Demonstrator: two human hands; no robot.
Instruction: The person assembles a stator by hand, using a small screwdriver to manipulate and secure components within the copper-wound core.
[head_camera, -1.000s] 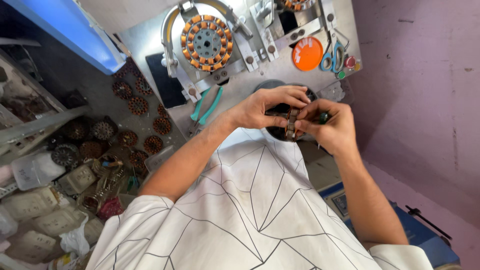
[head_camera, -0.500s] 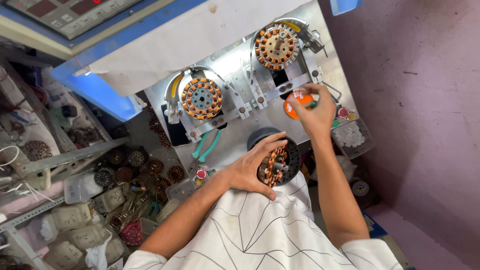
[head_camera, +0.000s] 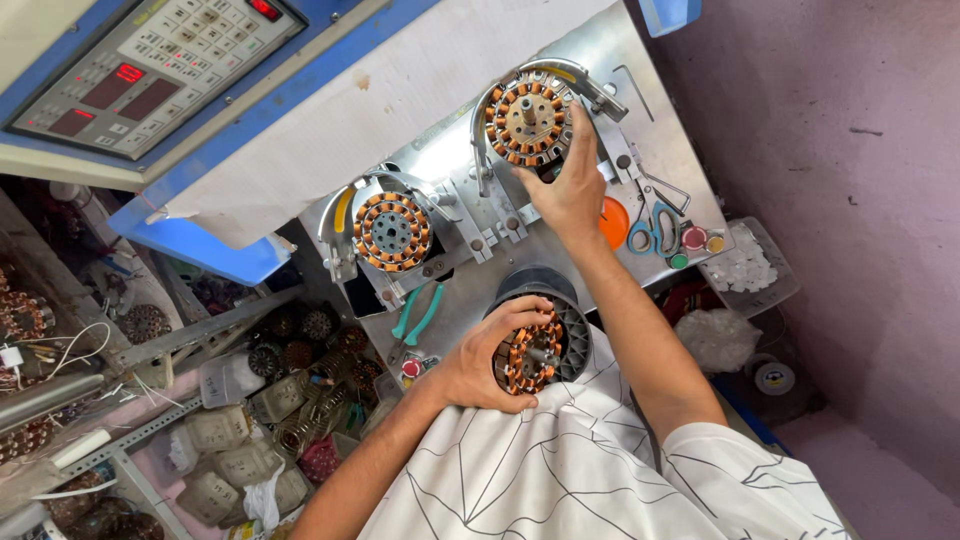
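Fingers of the right hand (head_camera: 568, 185) wrap the wound stator (head_camera: 528, 117) on the upper-centre fixture; the left hand (head_camera: 487, 355) clasps another copper-wound stator (head_camera: 528, 355) lower centre. A third stator (head_camera: 392, 230) sits mounted left, untouched.

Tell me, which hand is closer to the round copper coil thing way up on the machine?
The right hand. It is already touching the upper wound stator mounted on the metal machine plate. The left hand is lower down, holding another wound stator near the person's chest.
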